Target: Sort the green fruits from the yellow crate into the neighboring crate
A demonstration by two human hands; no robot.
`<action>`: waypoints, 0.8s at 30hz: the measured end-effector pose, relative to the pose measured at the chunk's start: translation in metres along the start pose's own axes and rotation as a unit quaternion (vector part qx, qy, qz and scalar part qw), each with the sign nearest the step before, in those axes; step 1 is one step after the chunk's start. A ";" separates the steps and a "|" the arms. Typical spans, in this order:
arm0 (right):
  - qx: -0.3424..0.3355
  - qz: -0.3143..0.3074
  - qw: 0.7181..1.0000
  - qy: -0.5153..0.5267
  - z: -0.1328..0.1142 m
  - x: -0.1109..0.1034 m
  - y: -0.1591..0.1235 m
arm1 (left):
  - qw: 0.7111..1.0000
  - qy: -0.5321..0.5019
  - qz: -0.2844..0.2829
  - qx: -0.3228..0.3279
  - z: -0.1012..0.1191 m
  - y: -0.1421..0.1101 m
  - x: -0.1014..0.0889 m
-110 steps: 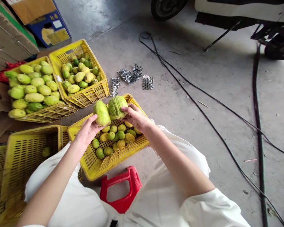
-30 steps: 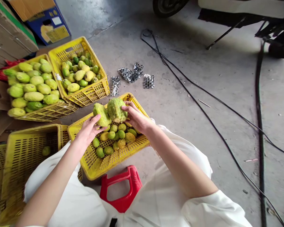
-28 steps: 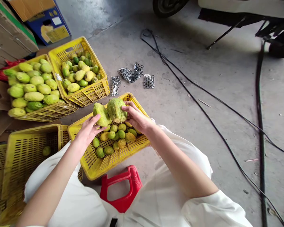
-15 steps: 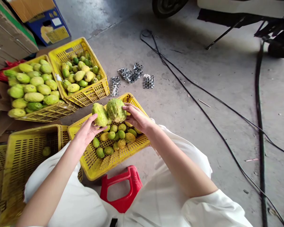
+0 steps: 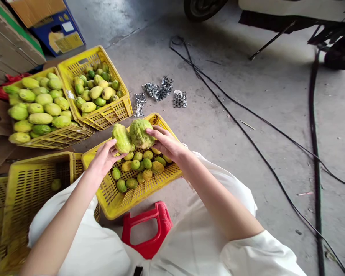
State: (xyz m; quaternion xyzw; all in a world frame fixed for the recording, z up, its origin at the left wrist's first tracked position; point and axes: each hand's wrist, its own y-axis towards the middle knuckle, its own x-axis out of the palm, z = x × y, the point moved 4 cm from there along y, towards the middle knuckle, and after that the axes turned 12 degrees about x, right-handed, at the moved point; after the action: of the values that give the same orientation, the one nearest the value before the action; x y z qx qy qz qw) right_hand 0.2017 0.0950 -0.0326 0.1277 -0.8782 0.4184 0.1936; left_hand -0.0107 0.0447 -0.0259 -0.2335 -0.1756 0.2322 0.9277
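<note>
My left hand (image 5: 105, 158) grips a smooth yellow-green fruit (image 5: 122, 138). My right hand (image 5: 166, 142) grips a larger, bumpy green fruit (image 5: 140, 132). The two fruits touch side by side above a yellow plastic crate (image 5: 115, 203) that holds several small green and yellow fruits (image 5: 138, 165). Both hands hover over this crate's far half, fingers wrapped round the fruits.
Two more yellow crates lie at the far left, one piled with big fruits (image 5: 37, 109), one with mid-sized fruits (image 5: 96, 90). An almost bare crate (image 5: 31, 188) stands at my left. A red stool (image 5: 146, 230) sits between my knees. Black cables (image 5: 247, 115) and foil scraps (image 5: 161, 90) lie on the concrete floor.
Both hands have kept their fruits and turned them slightly. The pair of fruits has stayed over the near crate, shifting only a little.
</note>
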 end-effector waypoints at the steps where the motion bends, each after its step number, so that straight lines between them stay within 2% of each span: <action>1: -0.004 -0.006 1.000 0.000 0.000 0.000 0.000 | 1.000 0.002 -0.005 0.009 0.001 0.000 0.000; 10: -0.007 -0.024 1.000 0.014 -0.001 0.000 0.002 | 0.998 0.035 -0.037 0.046 0.006 0.001 0.000; 16: -0.003 -0.018 1.000 0.011 0.000 0.000 0.004 | 0.997 0.039 -0.060 0.042 0.008 -0.003 0.003; 24: 0.000 -0.046 0.999 0.029 -0.001 0.005 0.000 | 0.999 0.022 -0.043 0.007 0.008 0.002 -0.001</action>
State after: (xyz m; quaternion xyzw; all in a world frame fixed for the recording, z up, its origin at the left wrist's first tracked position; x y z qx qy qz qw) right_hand 0.1979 0.0956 -0.0297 0.1556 -0.8652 0.4130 0.2381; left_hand -0.0160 0.0485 -0.0209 -0.2243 -0.1635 0.1882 0.9421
